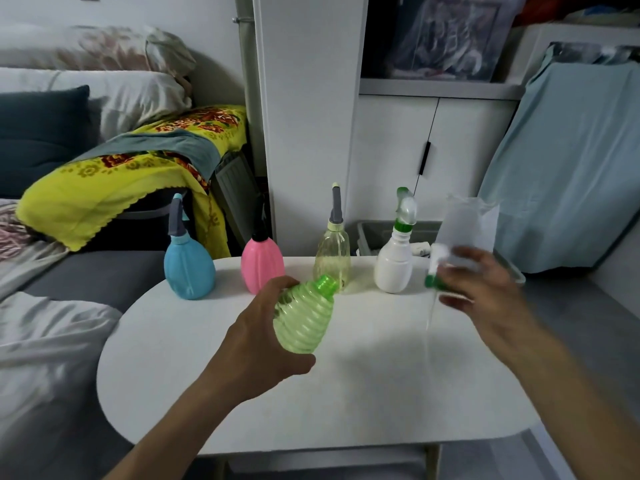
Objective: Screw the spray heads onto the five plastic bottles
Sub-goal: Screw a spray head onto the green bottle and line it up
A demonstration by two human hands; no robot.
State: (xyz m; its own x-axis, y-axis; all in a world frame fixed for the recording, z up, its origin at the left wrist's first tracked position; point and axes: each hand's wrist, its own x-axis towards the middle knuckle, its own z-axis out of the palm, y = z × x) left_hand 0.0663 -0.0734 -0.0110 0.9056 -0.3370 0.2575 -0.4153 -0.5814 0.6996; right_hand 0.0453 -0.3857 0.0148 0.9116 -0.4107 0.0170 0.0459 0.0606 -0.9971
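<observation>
Bottles line the far edge of the white table [363,393]: blue bottle [188,268], pink bottle [262,268], clear yellowish bottle [332,258], white bottle [393,268], all upright and capped with spray heads. The left hand [263,341] grips a ribbed green bottle [304,318] above the table, its open neck tilted up and right. The right hand [485,285] pinches a blurred green-collared spray head [437,268].

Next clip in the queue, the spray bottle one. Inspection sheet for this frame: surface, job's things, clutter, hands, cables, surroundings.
Surface: white rounded table.
Job's things: blue bottle, pink bottle, clear yellowish bottle and white bottle stand in a row with heads fitted; ribbed green bottle has a bare neck; green-collared spray head, blurred.
Clutter: clear bag, blurred.
Hands: left hand grips the ribbed green bottle; right hand holds the spray head.
Cables: nothing seen.
Surroundings: bedding, white cabinet.
</observation>
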